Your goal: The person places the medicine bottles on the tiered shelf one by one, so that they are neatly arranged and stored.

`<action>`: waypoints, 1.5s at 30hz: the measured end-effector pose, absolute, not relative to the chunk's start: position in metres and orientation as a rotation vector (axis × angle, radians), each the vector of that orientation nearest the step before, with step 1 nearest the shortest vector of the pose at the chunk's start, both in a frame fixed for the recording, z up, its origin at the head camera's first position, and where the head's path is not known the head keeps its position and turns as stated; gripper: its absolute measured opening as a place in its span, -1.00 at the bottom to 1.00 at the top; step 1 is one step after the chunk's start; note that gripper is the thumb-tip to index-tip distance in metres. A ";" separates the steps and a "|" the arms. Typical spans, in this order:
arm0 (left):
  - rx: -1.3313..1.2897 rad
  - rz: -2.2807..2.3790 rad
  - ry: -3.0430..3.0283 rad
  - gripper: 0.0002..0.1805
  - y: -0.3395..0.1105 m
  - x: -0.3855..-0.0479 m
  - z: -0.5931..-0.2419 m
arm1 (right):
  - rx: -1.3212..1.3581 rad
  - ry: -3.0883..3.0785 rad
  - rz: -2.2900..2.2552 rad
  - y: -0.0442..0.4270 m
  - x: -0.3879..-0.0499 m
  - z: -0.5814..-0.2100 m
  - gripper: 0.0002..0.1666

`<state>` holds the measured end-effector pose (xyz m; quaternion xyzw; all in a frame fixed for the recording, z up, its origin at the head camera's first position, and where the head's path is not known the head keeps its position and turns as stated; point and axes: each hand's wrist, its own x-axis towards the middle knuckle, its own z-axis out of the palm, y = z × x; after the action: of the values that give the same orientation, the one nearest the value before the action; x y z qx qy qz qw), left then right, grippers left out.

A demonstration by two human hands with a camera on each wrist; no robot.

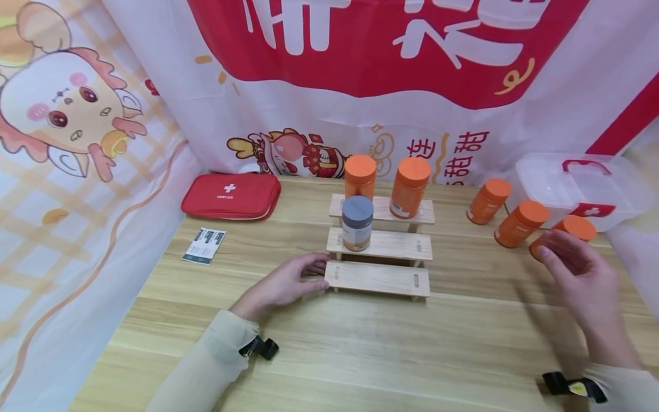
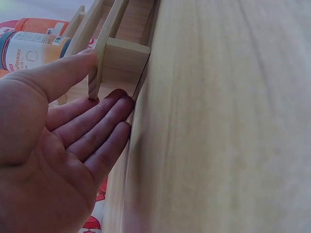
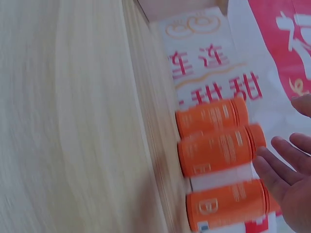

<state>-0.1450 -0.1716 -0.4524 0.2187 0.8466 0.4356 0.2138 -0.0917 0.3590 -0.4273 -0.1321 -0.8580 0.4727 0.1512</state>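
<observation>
A three-tier wooden step rack [image 1: 378, 278] stands mid-table. At the left end of its lowest board, my left hand [image 2: 58, 126] pinches the edge between thumb and index finger, the other fingers extended beside it. A grey-lidded bottle [image 1: 357, 224] sits on the middle tier. Two orange bottles, one at the left [image 1: 360, 174] and one at the right [image 1: 410, 187], occupy the top tier. On the right, my right hand [image 1: 587, 280] reaches over the nearest orange bottle [image 3: 228, 204], fingers spread around its lid; contact is unclear. Another orange bottle [image 1: 521, 223] and a farther one [image 1: 489, 201] stand beside it.
A red first-aid pouch [image 1: 231, 196] lies at the back left, with a printed card [image 1: 204, 245] in front of it. Behind the right-hand bottles is a clear plastic box [image 1: 546, 177] with a red handle. A printed cloth [image 1: 309, 109] hangs along the table's back.
</observation>
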 end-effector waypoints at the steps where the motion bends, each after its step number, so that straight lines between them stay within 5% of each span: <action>1: 0.609 1.211 2.349 -0.32 -0.172 -0.145 -0.453 | -0.392 -2.450 1.359 0.363 -0.092 -0.428 -0.38; 14: 0.594 1.203 2.356 -0.31 -0.171 -0.143 -0.453 | -0.739 -2.436 1.347 0.404 -0.085 -0.437 -0.39; 22: 0.598 1.198 2.355 -0.30 -0.172 -0.144 -0.454 | -0.807 -2.358 1.413 0.419 -0.089 -0.442 -0.36; 31: 0.611 1.197 2.359 -0.30 -0.172 -0.145 -0.453 | -0.768 -2.589 1.350 0.428 -0.105 -0.444 -0.09; 45: 0.608 1.212 2.343 -0.30 -0.172 -0.146 -0.454 | -0.878 -2.602 1.295 0.426 -0.121 -0.451 -0.11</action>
<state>-0.1462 -0.1715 -0.4535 0.2193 0.8451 0.4373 0.2156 -0.1212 0.4263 -0.4509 -0.2889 -0.8558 0.4260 0.0525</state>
